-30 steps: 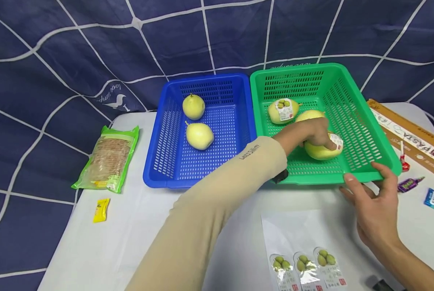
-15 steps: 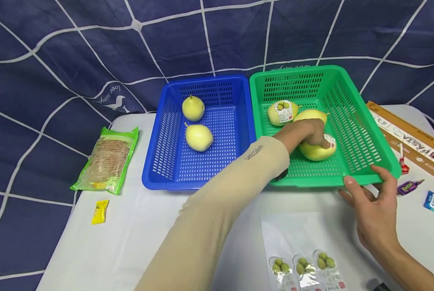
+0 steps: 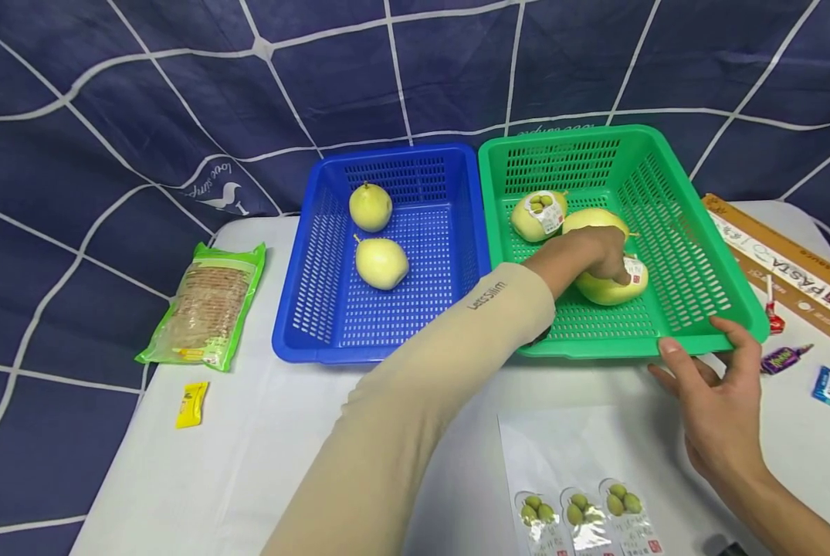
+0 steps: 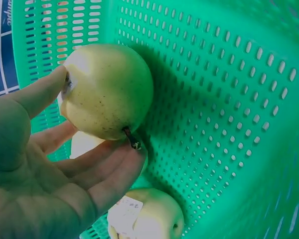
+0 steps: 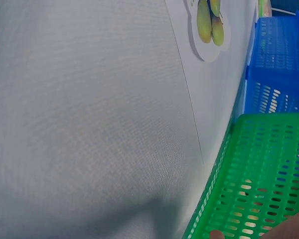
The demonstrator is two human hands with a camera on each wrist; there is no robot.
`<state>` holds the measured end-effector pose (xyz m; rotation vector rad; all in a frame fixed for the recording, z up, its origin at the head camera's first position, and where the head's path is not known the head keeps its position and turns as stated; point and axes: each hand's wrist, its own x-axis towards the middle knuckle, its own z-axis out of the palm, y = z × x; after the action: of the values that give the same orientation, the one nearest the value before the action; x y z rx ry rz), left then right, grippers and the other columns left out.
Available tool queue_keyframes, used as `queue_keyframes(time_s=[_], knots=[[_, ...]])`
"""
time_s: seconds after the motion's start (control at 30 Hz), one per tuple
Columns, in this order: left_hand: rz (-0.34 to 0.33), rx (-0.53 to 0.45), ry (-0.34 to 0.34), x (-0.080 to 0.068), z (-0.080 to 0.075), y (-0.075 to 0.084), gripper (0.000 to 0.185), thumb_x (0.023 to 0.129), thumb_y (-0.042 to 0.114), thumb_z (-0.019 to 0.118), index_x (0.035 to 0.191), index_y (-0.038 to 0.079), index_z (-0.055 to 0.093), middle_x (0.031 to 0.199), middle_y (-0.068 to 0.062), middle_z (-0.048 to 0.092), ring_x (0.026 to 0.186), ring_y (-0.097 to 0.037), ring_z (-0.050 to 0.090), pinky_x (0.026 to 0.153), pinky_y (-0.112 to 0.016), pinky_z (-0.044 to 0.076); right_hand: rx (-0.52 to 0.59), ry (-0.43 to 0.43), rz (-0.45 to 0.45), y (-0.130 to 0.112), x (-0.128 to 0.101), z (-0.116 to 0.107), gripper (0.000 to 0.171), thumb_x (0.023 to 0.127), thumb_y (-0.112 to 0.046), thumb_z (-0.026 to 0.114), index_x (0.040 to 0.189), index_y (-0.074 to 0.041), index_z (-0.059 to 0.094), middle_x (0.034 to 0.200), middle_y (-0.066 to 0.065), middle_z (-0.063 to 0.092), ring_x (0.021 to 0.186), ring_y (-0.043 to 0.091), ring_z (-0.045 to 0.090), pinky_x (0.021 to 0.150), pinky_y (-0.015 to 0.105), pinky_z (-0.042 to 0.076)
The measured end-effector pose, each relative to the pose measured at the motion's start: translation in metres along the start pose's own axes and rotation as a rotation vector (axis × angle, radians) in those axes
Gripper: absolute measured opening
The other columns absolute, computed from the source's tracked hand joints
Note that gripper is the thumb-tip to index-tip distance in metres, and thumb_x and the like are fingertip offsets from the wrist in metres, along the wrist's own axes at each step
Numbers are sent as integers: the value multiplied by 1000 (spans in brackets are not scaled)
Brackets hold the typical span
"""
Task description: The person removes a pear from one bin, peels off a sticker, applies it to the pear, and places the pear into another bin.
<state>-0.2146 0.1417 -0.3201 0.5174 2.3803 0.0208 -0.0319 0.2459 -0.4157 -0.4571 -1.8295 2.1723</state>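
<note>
My left hand is down inside the green basket, gripping a yellow-green pear between thumb and fingers. The thumb lies on the white label on that pear; a dark stem points toward the fingertips in the left wrist view. Close by sit a labelled pear and another pear, partly hidden behind my hand. At the basket's front right corner, my right hand holds the rim, thumb and index finger on it. Only bits of its fingers show in the right wrist view.
Against the green basket's left side stands a blue basket with two unlabelled pears. A sheet with several pear stickers lies in front. Bagged food and a yellow packet are left; a pasta box and sweets are right.
The gripped pear and my left hand have shifted slightly left within the green basket. The labelled pear at the back left has turned a little. My right hand stays on the rim.
</note>
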Motion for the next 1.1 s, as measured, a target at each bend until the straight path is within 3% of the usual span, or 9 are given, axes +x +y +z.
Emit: queue_keyframes(time_s=[0.2,0.3,0.43,0.5,0.6,0.7,0.87,0.97,1.1], knots=[[-15,-41,69,-5,1,1,32,96,51,57,120,29,54,100,15,53,84,-2,48,71,-19,40,20,14,17,-3,0,3,60,93,3,63,140,-18,33,128,3,33,95,8,65,69,22,56],[56,-119,136,-15,-3,-7,43,97,50,57,132,26,52,115,12,57,97,-3,53,77,-18,43,16,27,22,-5,0,4,60,93,4,63,140,-18,33,127,3,33,94,7,65,69,22,56],[196,-250,258,-42,-12,-30,62,97,48,57,150,21,40,143,13,47,125,-1,44,95,-15,37,13,37,25,-6,-1,5,59,93,4,62,140,-18,34,128,2,33,94,7,64,69,22,56],[250,-348,324,-58,-13,-46,58,97,46,59,147,19,46,139,10,52,123,-3,48,93,-15,40,10,32,26,-6,-1,5,59,94,4,62,140,-18,34,129,2,33,94,7,64,69,22,56],[321,-519,419,-87,-6,-71,50,97,40,62,141,15,53,124,6,61,108,-5,58,83,-18,46,-2,21,28,-6,-1,5,59,94,3,62,140,-18,33,129,1,32,94,7,64,70,21,56],[355,-656,506,-116,13,-98,44,98,35,63,136,14,57,107,4,66,96,-8,62,77,-21,48,-9,23,31,-6,-1,5,59,94,3,63,141,-19,32,129,1,32,94,7,63,70,21,55],[359,-830,640,-158,63,-150,40,98,27,65,132,9,60,100,0,68,91,-15,64,78,-30,52,-12,33,38,-7,-1,4,60,94,2,63,141,-19,33,128,1,33,93,7,63,70,21,56],[314,-907,706,-179,94,-182,38,98,25,63,132,7,59,100,-4,68,87,-19,64,75,-35,54,-15,31,40,-7,-1,4,60,94,1,64,141,-19,33,128,1,34,93,7,63,70,20,56],[199,-987,784,-208,133,-216,36,99,22,63,132,7,59,97,-10,68,78,-24,64,67,-37,56,-17,20,38,-6,-1,3,59,95,1,62,141,-19,32,128,1,34,93,7,62,71,21,55]])
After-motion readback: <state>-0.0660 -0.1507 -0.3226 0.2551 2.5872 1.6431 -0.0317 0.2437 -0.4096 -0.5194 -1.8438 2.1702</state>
